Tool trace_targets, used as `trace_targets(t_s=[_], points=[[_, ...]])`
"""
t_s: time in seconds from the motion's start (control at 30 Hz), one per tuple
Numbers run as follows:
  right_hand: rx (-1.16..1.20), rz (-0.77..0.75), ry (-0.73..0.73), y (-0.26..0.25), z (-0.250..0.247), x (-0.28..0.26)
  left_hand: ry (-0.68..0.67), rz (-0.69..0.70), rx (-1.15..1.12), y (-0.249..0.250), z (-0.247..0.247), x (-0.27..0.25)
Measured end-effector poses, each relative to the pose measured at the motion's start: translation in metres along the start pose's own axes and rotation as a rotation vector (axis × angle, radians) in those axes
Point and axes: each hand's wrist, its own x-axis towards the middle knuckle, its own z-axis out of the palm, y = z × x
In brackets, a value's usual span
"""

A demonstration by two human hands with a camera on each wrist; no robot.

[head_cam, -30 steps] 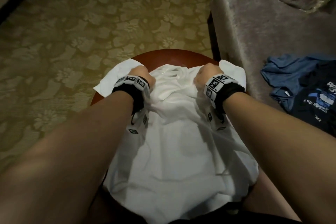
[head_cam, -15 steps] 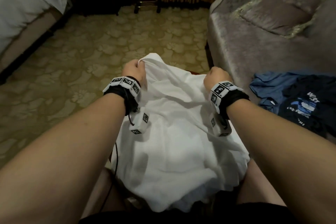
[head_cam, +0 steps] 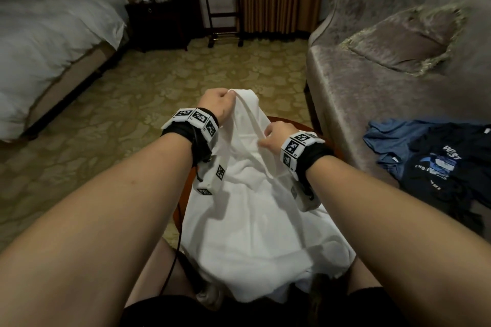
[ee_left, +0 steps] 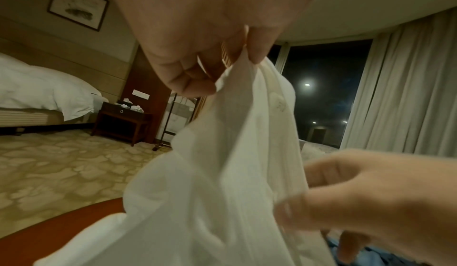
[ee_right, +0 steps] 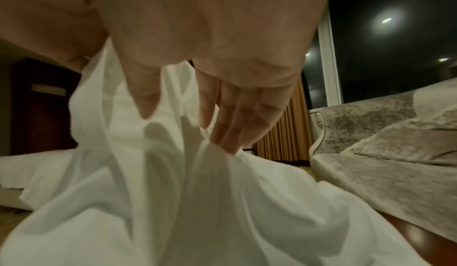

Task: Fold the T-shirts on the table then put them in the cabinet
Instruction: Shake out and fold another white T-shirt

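A white T-shirt [head_cam: 252, 220] hangs from my left hand [head_cam: 219, 99] and drapes down over the round red-brown table [head_cam: 297, 125] into my lap. Thumb and fingers of the left hand [ee_left: 210, 55] pinch the T-shirt's [ee_left: 222, 192] top edge, raised above the table. Lower and to the right, my right hand [head_cam: 276, 135] lies against the hanging fabric. In the right wrist view its fingers [ee_right: 222, 129] are straight and press into the folds of the T-shirt [ee_right: 197, 211], with the thumb spread apart.
A blue T-shirt [head_cam: 390, 141] and a dark navy printed T-shirt [head_cam: 446, 170] lie crumpled on the grey sofa [head_cam: 358, 87] at my right, beside a cushion [head_cam: 398, 45]. A bed [head_cam: 53, 48] stands at the left, with a dark nightstand [head_cam: 156, 24] and patterned carpet [head_cam: 132, 103] ahead.
My left hand has lifted the shirt's edge up off the table. The right hand has let go of its corner and moved in toward the middle of the fabric.
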Motion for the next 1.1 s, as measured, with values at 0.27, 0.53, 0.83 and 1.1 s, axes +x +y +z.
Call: trace_targets(t_s=[0.27,0.53,0.83,1.1], points=[[0.140,0.121,0.216,0.026,-0.034,-0.003,0.113,-0.025,-0.042,0.004,-0.025,0.001],[0.542,0.049,0.436,0.040,-0.087,-0.009,0.129,0.024,0.031,0.014,-0.034,-0.006],[0.432,0.040,0.576,0.027,-0.124,-0.027,-0.003,0.034,0.138,0.033,-0.072,-0.024],[0.279,0.012,0.566,0.016,-0.158,-0.065,0.042,0.065,0.093,0.068,-0.105,-0.052]])
